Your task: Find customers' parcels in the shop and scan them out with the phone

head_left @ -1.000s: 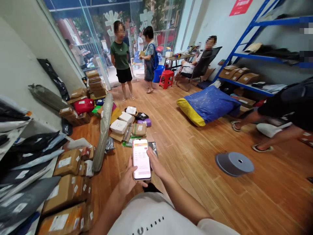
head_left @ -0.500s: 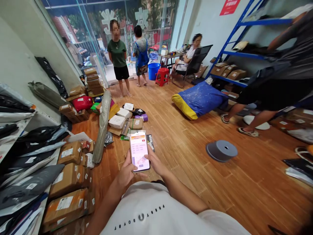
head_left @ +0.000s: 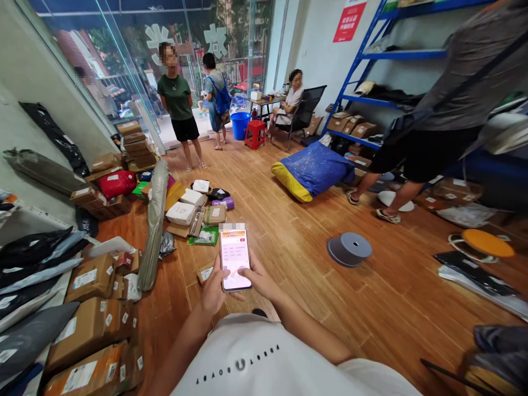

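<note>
A smartphone [head_left: 235,256] with a lit, mostly pink and white screen is held upright in front of my white shirt. My left hand [head_left: 214,285] grips its lower left side, thumb over the screen. On the opposite side, my right hand [head_left: 260,275] is closed round the lower edge, its thumb also on the glass. The on-screen text is too small to read. Just beyond the phone, a green packet [head_left: 203,236] and white parcels [head_left: 181,213] lie on the wooden floor. A small box [head_left: 205,273] is partly hidden behind my left hand.
Cardboard boxes [head_left: 88,278] and a long wrapped roll [head_left: 153,225] line the left. A grey stool [head_left: 349,249] and a blue-yellow sack [head_left: 313,169] stand to the right. One person [head_left: 445,99] bends at blue shelves; another [head_left: 178,99] stands near the glass door.
My view has turned a little to the right, so the room's things sit further left. My right thumb has shifted lower and inward on the screen. Both hands still hold the phone.
</note>
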### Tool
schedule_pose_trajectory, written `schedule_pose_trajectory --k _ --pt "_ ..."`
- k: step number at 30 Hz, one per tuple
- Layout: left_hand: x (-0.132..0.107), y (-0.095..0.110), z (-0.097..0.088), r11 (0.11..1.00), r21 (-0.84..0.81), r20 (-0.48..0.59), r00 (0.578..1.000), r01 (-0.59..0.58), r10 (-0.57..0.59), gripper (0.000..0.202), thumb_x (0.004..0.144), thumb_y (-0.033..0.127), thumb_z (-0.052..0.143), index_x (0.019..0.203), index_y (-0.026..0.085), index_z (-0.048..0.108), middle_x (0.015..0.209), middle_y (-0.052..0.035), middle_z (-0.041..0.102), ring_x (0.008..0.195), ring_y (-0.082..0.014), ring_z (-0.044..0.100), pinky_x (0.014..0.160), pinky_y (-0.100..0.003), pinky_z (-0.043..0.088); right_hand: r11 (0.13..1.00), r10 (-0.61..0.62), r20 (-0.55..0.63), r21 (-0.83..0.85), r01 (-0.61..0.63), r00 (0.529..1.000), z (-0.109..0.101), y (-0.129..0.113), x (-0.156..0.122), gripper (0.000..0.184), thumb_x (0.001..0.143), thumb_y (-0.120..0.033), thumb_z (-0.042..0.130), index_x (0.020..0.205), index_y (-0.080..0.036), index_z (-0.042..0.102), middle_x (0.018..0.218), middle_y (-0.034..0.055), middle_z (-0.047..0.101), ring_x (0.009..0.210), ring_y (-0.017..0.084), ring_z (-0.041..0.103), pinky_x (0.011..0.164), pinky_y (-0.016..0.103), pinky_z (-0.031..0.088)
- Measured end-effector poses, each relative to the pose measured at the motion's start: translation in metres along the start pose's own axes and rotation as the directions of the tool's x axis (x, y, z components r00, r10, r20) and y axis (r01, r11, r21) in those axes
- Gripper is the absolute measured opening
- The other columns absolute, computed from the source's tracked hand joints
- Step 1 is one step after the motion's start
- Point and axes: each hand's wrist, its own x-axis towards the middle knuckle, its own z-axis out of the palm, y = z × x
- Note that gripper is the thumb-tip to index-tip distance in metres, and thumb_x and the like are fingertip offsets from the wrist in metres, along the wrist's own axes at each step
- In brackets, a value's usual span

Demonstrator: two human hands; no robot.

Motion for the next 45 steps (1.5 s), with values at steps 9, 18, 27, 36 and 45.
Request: schedule_pose_trajectory --k 9,18,27,36,45 --pt "0.015 -0.002 0.026 1.000 0.014 -0.020 1.000 0.008 -0.007 0.086 0.073 0.029 0.061 0.148 0.029 0.018 0.122 -0.0127 0.058 0.082 -0.0239 0.064 0.046 -0.031 0.057 0.999 0.002 -0.017 -0.034 -0.003 1.000 -0.022 -0.004 0.006 0.048 0.076 -0.021 0.060 0.123 -0.025 0.049 0.108 0.0007 0.064 0.096 0.019 0.060 0.084 0.031 0.048" --pt "0.017 -0.009 0.032 0.998 0.048 -0.064 0.998 0.028 -0.025 0.110 0.058 0.006 0.057 0.151 0.035 0.008 0.119 -0.0091 0.061 0.088 -0.0235 0.060 0.056 -0.028 0.056 0.992 0.055 -0.042 0.113 -0.050 0.998 -0.034 -0.005 0.011 0.054 0.065 -0.017 0.055 0.118 -0.025 0.055 0.110 0.0002 0.067 0.099 0.022 0.060 0.085 0.035 0.048" --pt "0.023 -0.034 0.005 0.997 -0.057 -0.097 0.994 0.053 -0.058 0.106 0.064 0.016 0.060 0.150 0.036 0.002 0.125 -0.0092 0.060 0.097 -0.0273 0.060 0.064 -0.033 0.055 0.995 -0.002 -0.048 0.101 0.006 0.999 -0.034 -0.007 0.017 0.036 0.075 -0.041 0.060 0.105 -0.020 0.064 0.097 0.0038 0.071 0.083 0.022 0.063 0.074 0.033 0.046" --pt "0.019 -0.034 -0.005 0.993 -0.109 0.031 0.998 0.053 -0.050 0.104 0.068 0.016 0.060 0.150 0.037 0.000 0.120 -0.0077 0.063 0.093 -0.0252 0.061 0.063 -0.033 0.056 0.979 -0.205 -0.093 -0.020 0.204 0.974 -0.026 -0.022 0.022 0.040 0.088 -0.054 0.049 0.105 -0.023 0.068 0.100 0.0033 0.069 0.097 0.022 0.061 0.084 0.031 0.044" --pt "0.006 -0.023 0.007 0.990 -0.137 0.065 0.998 -0.012 0.021 0.101 0.068 0.010 0.055 0.150 0.037 0.003 0.106 -0.0072 0.066 0.081 -0.0207 0.062 0.055 -0.026 0.056 0.979 -0.203 -0.082 -0.053 0.199 0.976 -0.022 -0.016 0.015 0.037 0.089 -0.048 0.047 0.099 -0.018 0.066 0.089 0.0033 0.067 0.085 0.019 0.058 0.078 0.029 0.043"
